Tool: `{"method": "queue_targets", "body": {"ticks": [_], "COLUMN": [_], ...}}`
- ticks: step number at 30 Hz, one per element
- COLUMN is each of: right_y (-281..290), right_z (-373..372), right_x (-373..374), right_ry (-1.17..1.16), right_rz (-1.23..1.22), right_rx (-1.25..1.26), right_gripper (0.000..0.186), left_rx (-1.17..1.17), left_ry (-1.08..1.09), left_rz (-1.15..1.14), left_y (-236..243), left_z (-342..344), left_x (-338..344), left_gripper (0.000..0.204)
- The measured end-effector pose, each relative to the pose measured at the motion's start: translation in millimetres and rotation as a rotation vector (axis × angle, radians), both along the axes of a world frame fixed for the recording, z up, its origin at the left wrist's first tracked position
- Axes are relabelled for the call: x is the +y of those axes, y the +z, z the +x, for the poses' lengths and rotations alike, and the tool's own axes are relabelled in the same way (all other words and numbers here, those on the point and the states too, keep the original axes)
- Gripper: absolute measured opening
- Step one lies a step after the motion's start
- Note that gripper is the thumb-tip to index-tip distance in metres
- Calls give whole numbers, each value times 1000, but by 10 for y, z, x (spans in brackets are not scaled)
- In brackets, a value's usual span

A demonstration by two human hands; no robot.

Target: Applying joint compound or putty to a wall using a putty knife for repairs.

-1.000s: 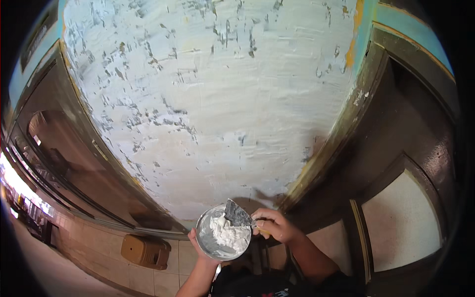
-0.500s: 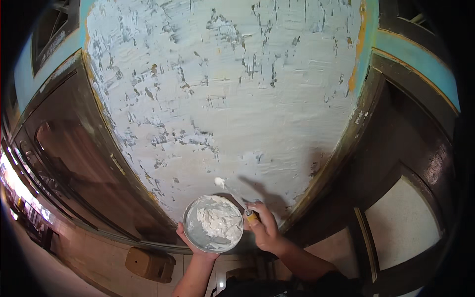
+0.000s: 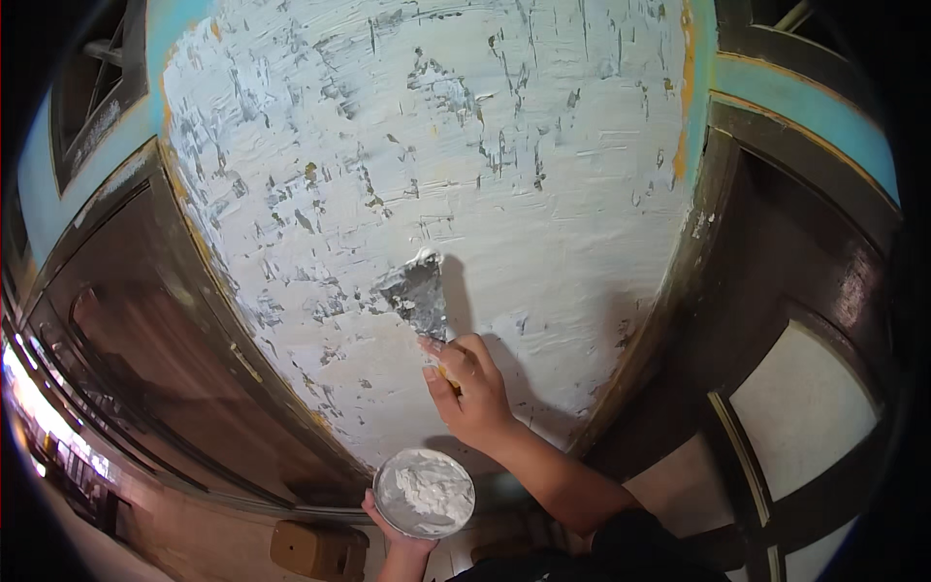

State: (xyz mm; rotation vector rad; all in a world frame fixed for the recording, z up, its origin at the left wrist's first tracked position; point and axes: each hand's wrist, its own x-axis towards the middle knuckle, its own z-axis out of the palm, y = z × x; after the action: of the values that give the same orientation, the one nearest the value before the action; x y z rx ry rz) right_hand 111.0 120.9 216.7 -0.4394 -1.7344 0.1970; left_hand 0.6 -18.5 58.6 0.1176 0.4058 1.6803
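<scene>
My right hand [image 3: 475, 393] is closed round the yellow handle of a putty knife [image 3: 419, 296]. Its broad grey blade lies against the wall [image 3: 562, 233], with a line of white putty along the top edge. The wall is coated in whitish filler, with many grey, rough patches showing through, several just left of the blade. Lower down, my left hand [image 3: 402, 538] holds a round tub [image 3: 388, 504] from below and the left side. White putty [image 3: 432, 490] lies heaped inside the tub; most of the fingers under it are hidden.
Dark wooden door frames flank the wall, a brown door [image 3: 145, 359] on the left and a dark panelled door [image 3: 756, 291] on the right. A brown plastic stool [image 3: 318, 551] stands on the tiled floor at lower left. Turquoise paint borders the upper wall.
My right hand has moved up and left from beside the tub, and the blade now meets the wall. The tub sits lower in view. My view has shifted slightly.
</scene>
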Motion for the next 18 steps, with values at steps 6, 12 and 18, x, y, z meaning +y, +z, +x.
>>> {"method": "queue_targets", "body": {"ticks": [6, 12, 18], "right_y": [42, 261, 244], "right_z": [-95, 8, -19], "right_x": [50, 118, 101], "right_ry": [35, 13, -76], "right_rz": [-44, 21, 107], "right_rx": [37, 27, 3], "right_gripper": [38, 39, 43], "left_rx": [40, 113, 104], "left_ry": [-55, -80, -108], "left_rz": [-57, -88, -98], "left_y": [-183, -229, -659], "left_z": [-61, -13, -128], "left_x": [-61, -132, -134], "left_gripper": [83, 85, 89]}}
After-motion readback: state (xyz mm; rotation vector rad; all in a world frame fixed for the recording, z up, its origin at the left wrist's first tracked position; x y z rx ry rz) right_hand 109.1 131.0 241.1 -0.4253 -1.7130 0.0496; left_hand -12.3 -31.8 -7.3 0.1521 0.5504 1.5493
